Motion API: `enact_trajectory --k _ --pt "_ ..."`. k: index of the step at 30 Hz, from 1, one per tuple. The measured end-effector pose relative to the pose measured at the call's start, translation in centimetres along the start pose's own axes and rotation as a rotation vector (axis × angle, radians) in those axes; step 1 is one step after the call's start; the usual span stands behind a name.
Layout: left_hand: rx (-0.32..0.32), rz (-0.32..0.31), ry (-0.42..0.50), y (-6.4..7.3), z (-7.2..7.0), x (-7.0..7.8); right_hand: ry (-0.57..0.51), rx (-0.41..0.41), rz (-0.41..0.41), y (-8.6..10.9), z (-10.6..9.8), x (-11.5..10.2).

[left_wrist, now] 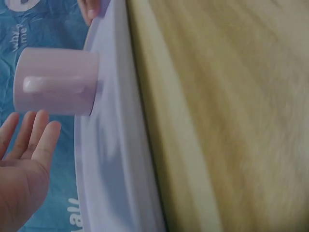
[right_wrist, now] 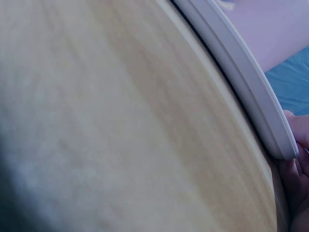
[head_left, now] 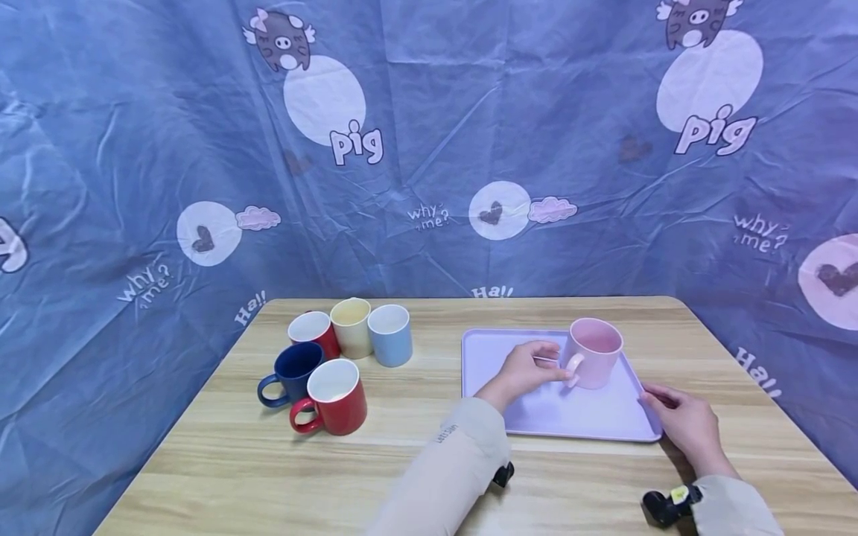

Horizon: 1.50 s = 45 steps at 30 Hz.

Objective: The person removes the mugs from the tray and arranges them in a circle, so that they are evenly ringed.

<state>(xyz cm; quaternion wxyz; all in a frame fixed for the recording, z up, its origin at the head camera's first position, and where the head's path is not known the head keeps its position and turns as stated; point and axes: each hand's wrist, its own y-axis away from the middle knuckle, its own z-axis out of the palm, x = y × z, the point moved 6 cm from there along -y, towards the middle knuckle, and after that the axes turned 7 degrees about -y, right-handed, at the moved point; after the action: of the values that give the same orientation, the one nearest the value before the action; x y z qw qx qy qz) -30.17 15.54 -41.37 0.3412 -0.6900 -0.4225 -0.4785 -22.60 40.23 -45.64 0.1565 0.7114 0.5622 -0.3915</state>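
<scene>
A pink mug (head_left: 593, 356) stands upright toward the right side of a lilac tray (head_left: 536, 417), its handle turned to the left hand. My left hand (head_left: 529, 370) is over the tray, fingers extended beside the mug; in the left wrist view, the left hand (left_wrist: 26, 164) has spread fingers just off the mug (left_wrist: 55, 82). Whether the thumb touches the handle, I cannot tell. At the tray's right edge my right hand (head_left: 687, 424) pinches the rim. The right wrist view has the thumb above the tray's rim (right_wrist: 241, 72) and other fingers of the right hand (right_wrist: 299, 169) below it.
Left on the wooden table (head_left: 429, 476) several mugs cluster: a front red mug (head_left: 345, 406), a navy mug (head_left: 295, 368), a rear red mug (head_left: 328, 335), a cream mug (head_left: 353, 335) and a light blue mug (head_left: 391, 342). A blue printed cloth (head_left: 429, 149) hangs behind.
</scene>
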Motion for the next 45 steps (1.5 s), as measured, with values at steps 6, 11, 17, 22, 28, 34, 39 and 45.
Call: enact_trajectory --k 6,11,17,22,28,34,39,45 --pt "0.105 -0.034 -0.026 0.0 1.4 0.0 0.003 0.000 0.002 -0.1 -0.1 0.0" --pt "0.141 -0.039 -0.045 0.0 2.3 -0.1 0.002 0.003 0.003 -0.1 -0.1 0.0" --pt "0.212 -0.009 -0.109 0.0 2.4 -0.2 0.005 0.000 0.006 -0.2 0.0 -0.1" --pt "0.222 -0.052 -0.107 -0.1 2.3 -0.5 0.000 -0.004 0.004 -0.2 0.1 -0.3" --pt "0.187 -0.066 -0.140 -0.1 2.5 -0.6 -0.006 -0.008 -0.002 -0.1 0.1 -0.4" --pt "0.163 -0.035 -0.192 0.1 2.3 -0.6 -0.008 -0.003 -0.007 0.0 0.1 -0.3" --pt "0.157 0.000 -0.185 0.3 1.9 -0.7 -0.004 -0.008 0.004 -0.1 0.2 0.0" --pt "0.178 0.075 -0.181 0.4 0.8 0.0 0.006 -0.012 0.015 -0.2 0.2 0.2"
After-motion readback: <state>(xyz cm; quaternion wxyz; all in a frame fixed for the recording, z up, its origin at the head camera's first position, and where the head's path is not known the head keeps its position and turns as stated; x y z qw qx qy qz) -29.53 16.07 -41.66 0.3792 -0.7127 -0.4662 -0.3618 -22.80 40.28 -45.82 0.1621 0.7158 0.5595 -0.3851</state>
